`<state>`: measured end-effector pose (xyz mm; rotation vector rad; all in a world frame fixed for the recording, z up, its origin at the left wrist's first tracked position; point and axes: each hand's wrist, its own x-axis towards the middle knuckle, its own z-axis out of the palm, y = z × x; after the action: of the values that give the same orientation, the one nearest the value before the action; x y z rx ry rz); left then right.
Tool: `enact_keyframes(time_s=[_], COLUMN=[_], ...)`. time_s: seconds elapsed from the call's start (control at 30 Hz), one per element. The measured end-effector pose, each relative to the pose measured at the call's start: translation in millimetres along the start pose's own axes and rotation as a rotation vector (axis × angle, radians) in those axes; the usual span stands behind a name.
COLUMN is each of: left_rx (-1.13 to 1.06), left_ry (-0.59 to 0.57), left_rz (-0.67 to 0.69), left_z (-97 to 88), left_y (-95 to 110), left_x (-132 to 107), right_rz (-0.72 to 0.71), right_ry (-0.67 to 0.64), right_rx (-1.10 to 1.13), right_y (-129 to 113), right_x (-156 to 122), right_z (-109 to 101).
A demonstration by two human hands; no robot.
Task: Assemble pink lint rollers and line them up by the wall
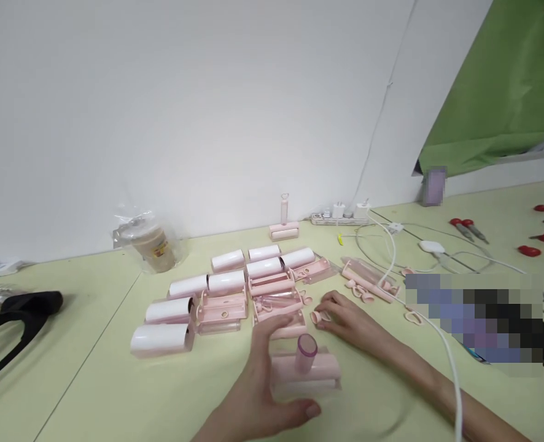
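A pink lint roller (283, 368) lies close in front of me, its round hollow-looking handle end (306, 362) pointing up at me. Beside it my left hand (256, 387) curves around with thumb and fingers wide apart, and I see no firm grip. Farther right, my right hand (345, 320) has its fingertips closed on a small pink heart-loop end cap (318, 317) at table level. Just left of that cap lie pink roller frames (279, 331) and clear handles. More heart-loop caps (359, 291) rest beyond my right hand.
White sticky rolls (161, 339) lie in rows at left. An assembled lint roller (284, 232) stands by the wall near a power strip (341, 219). A bagged cup (155, 245) sits back left. White cable (451, 362) crosses over my right forearm. Red-handled tools (468, 228) lie right.
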<state>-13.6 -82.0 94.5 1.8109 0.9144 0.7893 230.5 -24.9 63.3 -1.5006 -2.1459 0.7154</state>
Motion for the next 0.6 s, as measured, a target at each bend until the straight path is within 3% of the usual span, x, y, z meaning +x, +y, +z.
enact_keyframes(time_s=[0.1,0.23,0.33,0.4,0.6], left_rx=[-0.190,-0.522,-0.474,-0.479,-0.573], left_ry=[-0.116,-0.211,-0.183,-0.171,-0.092], left_rz=[0.068,-0.008,-0.081,-0.050,0.067], left_z=[6.5,20.3,24.7,26.1,36.2], left_y=[19.7,18.6,8.4,2.8,-3.6], left_x=[26.9,45.7,47.4,47.3,47.6], right_rz=[0.013,0.002,-0.100,-0.149,-0.228], right_ry=[0.016,-0.066,-0.141,-0.217,-0.324], right_rx=[0.068,0.206,0.202,0.143,0.059], right_y=[-5.8,-31.1,-63.3,-84.0,-116.3], right_x=[1.0,-5.0,-13.4,-17.5,-22.8], right_z=[-7.0,-36.6,-60.7,-72.0,-81.8])
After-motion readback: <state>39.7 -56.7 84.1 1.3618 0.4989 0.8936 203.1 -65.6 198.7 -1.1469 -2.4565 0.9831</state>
